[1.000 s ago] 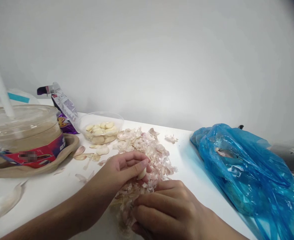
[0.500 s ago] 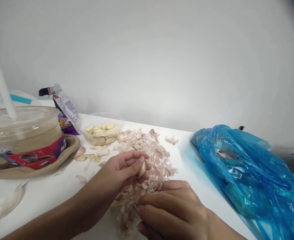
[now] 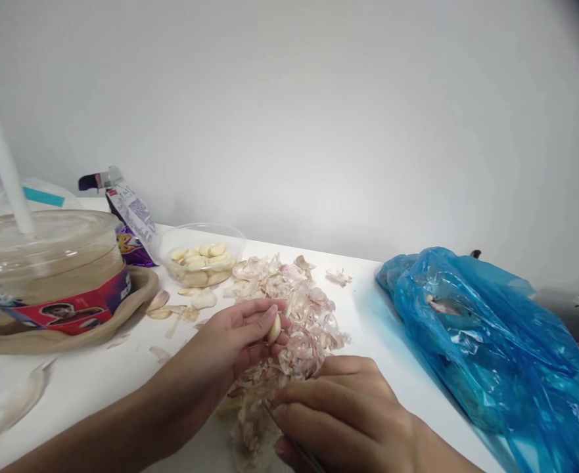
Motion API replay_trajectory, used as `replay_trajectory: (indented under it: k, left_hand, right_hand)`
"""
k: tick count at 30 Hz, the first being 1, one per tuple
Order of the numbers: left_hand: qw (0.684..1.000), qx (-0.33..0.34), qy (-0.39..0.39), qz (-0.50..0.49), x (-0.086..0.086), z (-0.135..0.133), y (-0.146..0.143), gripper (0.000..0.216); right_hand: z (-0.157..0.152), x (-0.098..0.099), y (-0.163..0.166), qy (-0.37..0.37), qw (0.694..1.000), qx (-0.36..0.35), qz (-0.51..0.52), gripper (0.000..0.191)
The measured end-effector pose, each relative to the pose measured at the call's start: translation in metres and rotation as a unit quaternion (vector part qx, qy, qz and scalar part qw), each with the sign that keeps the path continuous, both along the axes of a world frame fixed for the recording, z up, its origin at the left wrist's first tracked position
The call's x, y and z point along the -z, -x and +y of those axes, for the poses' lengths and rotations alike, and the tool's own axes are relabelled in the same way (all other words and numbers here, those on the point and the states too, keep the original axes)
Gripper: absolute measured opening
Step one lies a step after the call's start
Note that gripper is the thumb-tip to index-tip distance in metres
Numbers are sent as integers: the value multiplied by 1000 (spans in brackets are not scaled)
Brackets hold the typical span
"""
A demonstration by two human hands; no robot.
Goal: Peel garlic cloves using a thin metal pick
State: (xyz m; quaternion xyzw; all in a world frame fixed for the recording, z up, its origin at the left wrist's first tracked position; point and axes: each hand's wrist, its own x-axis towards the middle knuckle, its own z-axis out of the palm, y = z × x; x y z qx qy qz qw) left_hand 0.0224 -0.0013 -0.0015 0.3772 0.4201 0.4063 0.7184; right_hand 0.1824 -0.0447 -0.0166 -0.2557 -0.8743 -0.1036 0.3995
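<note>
A pale peeled garlic clove [image 3: 274, 330] is pinched between the thumb and fingers of my left hand [image 3: 234, 335], over a heap of garlic skins [image 3: 309, 315]. Lower and to the right, my right hand [image 3: 343, 414] is closed around a thin, dark metal tool [image 3: 307, 457]. Its tip pokes out by the thumb, and the rest is hidden by the fingers, so its kind is unclear. More loose skins lie beneath both hands. Behind my left hand, a clear plastic bowl [image 3: 237, 244] holds several peeled cloves [image 3: 205, 261].
At left a large lidded drink cup [image 3: 87, 263] with a straw [image 3: 6, 171] sits in a cardboard carrier [image 3: 144, 289]. A purple snack packet [image 3: 136, 226] stands behind it. Unpeeled cloves [image 3: 158, 300] lie near the bowl. A blue plastic bag [image 3: 466, 341] covers the right side.
My left hand has shifted slightly left with the clove, which is tilted a little differently. My right hand stays almost in place, still closed on the tool.
</note>
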Motion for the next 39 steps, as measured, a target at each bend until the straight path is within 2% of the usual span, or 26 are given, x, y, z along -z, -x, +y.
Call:
replay_trajectory:
  k: [11, 16, 21, 25, 28, 39]
  left_hand:
    - [1000, -7, 14, 9, 1, -1, 2, 21]
    - [1000, -2, 3, 6, -4, 0, 1, 27]
    - [1000, -8, -1, 4, -3, -2, 2, 32]
    - [1000, -9, 3, 18, 0, -1, 2, 32]
    - [1000, -7, 1, 16, 1, 0, 2, 32]
    - [1000, -25, 4, -4, -3, 0, -1, 25]
  right_hand:
    - [-1, -4, -3, -13, 1000, 7, -10, 11]
    - [-2, -4, -3, -20, 999, 11, 34, 11]
    - [-1, -13, -4, -37, 997, -3, 63, 8]
    - [-1, -18, -6, -16, 998, 2, 59, 7]
    - [-1, -16, -7, -5, 999, 10, 38, 7]
    - [5, -9, -2, -28, 994, -15, 104, 7]
